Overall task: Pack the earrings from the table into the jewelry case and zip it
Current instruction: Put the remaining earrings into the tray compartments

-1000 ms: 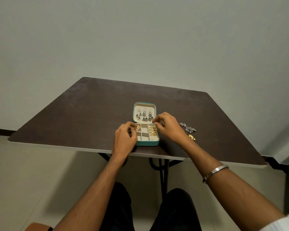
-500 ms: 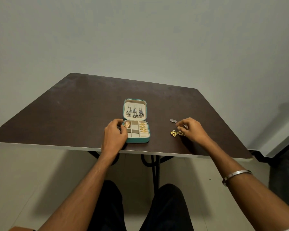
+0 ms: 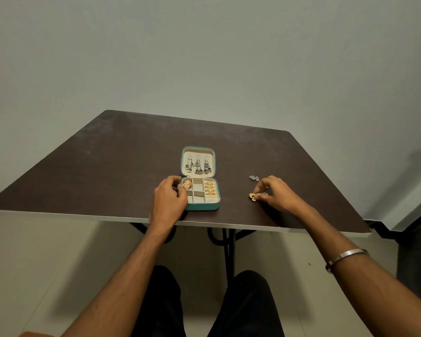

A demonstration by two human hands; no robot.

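Your left hand [image 3: 168, 199] curls its fingers around the left edge of the open teal jewelry case [image 3: 200, 193], which lies near the front edge of the dark table [image 3: 107, 166]. Silver drop earrings [image 3: 198, 165] hang in the case's raised lid, and gold pieces fill its right compartments. Well to the right of the case, your right hand [image 3: 278, 194] pinches a gold earring [image 3: 252, 196] against the tabletop. A silver earring [image 3: 254, 178] lies just behind that hand.

No readable text, labels, brands, numbers or signs on anything
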